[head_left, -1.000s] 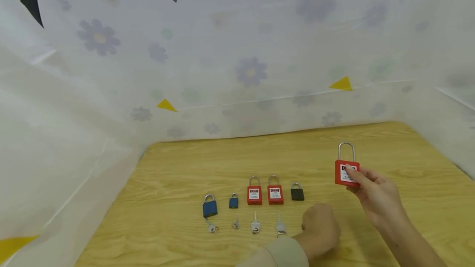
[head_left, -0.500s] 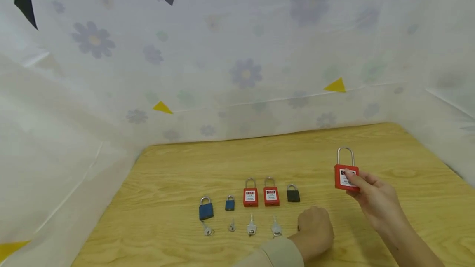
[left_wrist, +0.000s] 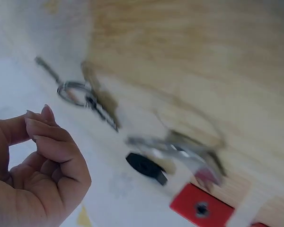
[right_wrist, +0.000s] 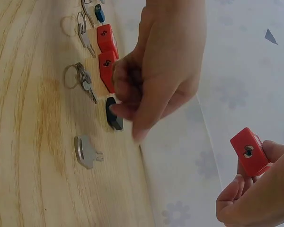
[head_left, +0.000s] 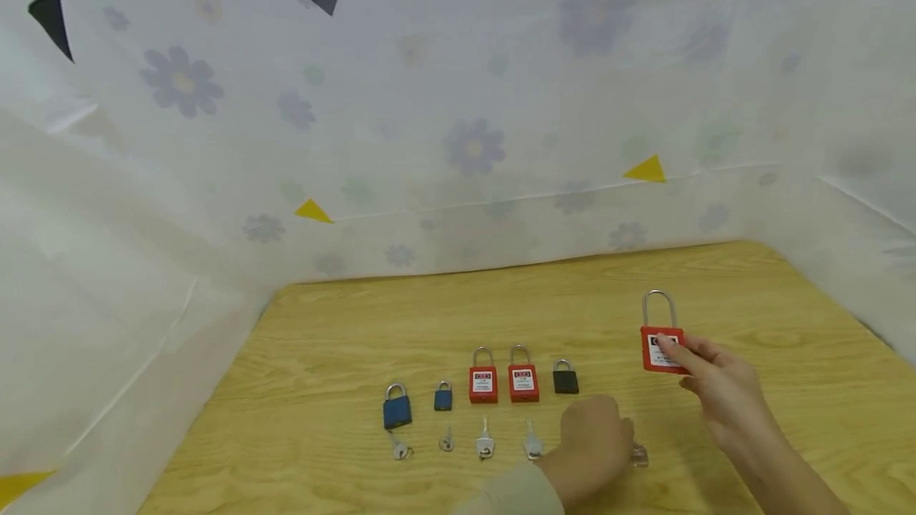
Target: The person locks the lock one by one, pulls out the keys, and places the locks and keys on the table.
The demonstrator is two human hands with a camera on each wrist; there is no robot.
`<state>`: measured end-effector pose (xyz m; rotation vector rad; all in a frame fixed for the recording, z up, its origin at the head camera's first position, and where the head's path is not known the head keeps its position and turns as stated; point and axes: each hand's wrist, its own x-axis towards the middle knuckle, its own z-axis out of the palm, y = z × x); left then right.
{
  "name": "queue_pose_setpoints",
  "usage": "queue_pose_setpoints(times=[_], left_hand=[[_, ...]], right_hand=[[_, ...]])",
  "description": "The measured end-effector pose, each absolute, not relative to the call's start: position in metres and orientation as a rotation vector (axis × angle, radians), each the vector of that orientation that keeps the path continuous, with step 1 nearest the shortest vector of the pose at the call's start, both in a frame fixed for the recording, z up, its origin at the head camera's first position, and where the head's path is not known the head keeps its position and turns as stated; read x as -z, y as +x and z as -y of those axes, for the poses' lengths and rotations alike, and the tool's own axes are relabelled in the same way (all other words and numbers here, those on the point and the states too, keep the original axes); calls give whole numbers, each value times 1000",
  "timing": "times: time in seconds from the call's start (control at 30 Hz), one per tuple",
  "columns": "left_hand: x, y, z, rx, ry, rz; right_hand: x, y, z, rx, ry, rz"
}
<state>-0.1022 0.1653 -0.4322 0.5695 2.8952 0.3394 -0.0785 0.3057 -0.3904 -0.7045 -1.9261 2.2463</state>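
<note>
My right hand (head_left: 730,396) holds a red padlock (head_left: 652,354) upright above the table, thumb across its white label and shackle pointing up. In the right wrist view, the keyhole in that padlock's (right_wrist: 248,151) underside faces the camera. My left hand (head_left: 590,439) is low over the table, nearest to the black padlock (head_left: 565,381) and a key (head_left: 639,454) partly hidden beside it. In the left wrist view, the left hand's (left_wrist: 47,165) fingers curl until the tips meet the thumb; nothing shows between them. The silver key (right_wrist: 86,153) lies apart from that hand in the right wrist view.
Two red padlocks (head_left: 523,384), a small blue padlock (head_left: 443,399) and a larger blue one (head_left: 397,412) stand in a row with the black padlock. Keys (head_left: 485,446) lie in front of them on the wooden table (head_left: 343,324). A flowered white sheet (head_left: 401,141) rises behind.
My left hand has moved left, bringing a key into sight at its right side. My right hand has shifted slightly left with the red padlock still in its grip.
</note>
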Motion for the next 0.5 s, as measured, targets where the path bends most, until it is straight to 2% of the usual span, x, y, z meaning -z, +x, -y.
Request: queue_pose_setpoints(times=[0.2,0.37,0.5], left_hand=[[415,-115,-114,-1041,684,-2761],[413,-119,-73,-1195,862,-2811],[414,-117,-45,-1214,870,-2862]], right_hand=[[395,-90,-303,-2009,-704,2179],[406,-101,-297,-1771,-616,2442],[419,-113,-293,-1657,-538,2612]])
